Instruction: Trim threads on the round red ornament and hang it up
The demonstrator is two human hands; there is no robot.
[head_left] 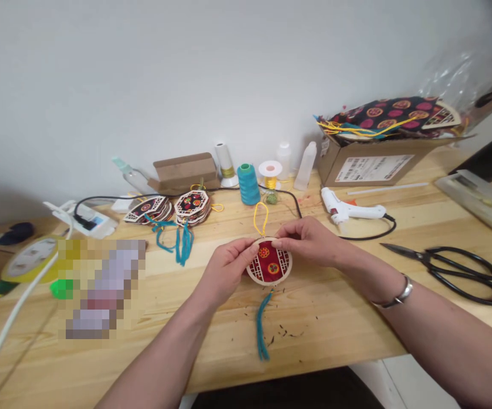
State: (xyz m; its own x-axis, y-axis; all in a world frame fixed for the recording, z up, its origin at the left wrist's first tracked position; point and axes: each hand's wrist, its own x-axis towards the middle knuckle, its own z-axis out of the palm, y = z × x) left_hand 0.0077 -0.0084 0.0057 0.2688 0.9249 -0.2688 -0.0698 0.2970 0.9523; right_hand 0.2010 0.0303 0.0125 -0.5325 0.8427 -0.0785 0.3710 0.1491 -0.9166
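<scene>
While left hand (pixel 222 270) and right hand (pixel 312 241) clamp fingertips on its far side, the round fabric pendant (pixel 268 258) at near centre already has a yellow loop (pixel 263 230) and teal tassel (pixel 262 329); any unfinished joining is hidden.

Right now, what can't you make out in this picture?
In the head view:
- Back of the round ornament: faces away from the camera.
- Where the black cord goes next: hidden behind the right hand.
- Words on the white label: too small.
- Bottom of the cardboard box: its walls hide it.
- The pixelated thing: big blurry squares cover it.
</scene>
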